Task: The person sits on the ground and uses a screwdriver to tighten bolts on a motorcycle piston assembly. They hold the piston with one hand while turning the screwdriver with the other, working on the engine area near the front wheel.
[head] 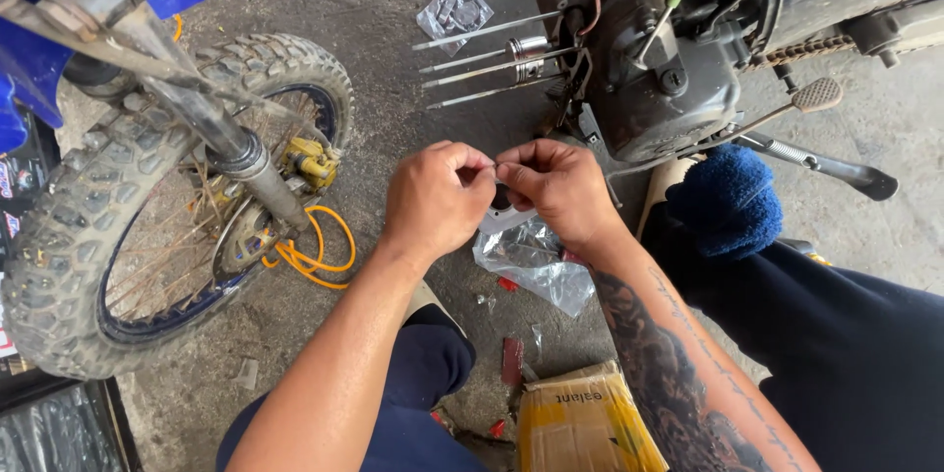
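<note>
We note both forearms reaching forward, wrists bent inward, knuckles up. The left hand (pixel 436 199) and right hand (pixel 558 187) meet fingertip to fingertip, fingers pinched shut on the top edge of a clear plastic bag (pixel 529 258), which hangs below them over the floor (pixel 393 69), just before the engine (pixel 654 69).

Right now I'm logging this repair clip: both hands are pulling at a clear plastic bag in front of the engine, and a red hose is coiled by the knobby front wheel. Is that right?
One detail is off: the hose coiled by the knobby front wheel is orange, not red. The head view shows it. The rest holds: the left hand and right hand pull at the clear plastic bag in front of the engine.
</note>
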